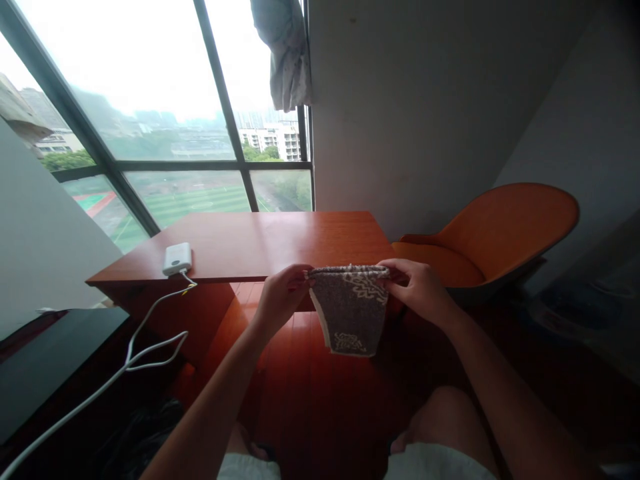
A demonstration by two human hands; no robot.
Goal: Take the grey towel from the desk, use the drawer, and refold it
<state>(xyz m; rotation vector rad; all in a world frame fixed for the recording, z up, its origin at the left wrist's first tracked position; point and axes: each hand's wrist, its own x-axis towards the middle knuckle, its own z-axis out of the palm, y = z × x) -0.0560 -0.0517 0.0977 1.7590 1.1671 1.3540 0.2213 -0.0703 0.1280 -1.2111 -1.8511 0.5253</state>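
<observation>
A folded grey-brown towel with cream patterns hangs between my two hands, in front of the table's near edge. My left hand pinches its top left corner. The top right corner is gripped between the thumb and fingers of my right hand. Its upper edge is stretched nearly level, and the lower part hangs down over the floor. The back of the cloth is hidden.
Beyond the towel stands a reddish wooden table beneath a window. A white power adapter rests on its left side, with a white cable trailing down. To the right is an orange chair. A dark plastic bag lies lower left.
</observation>
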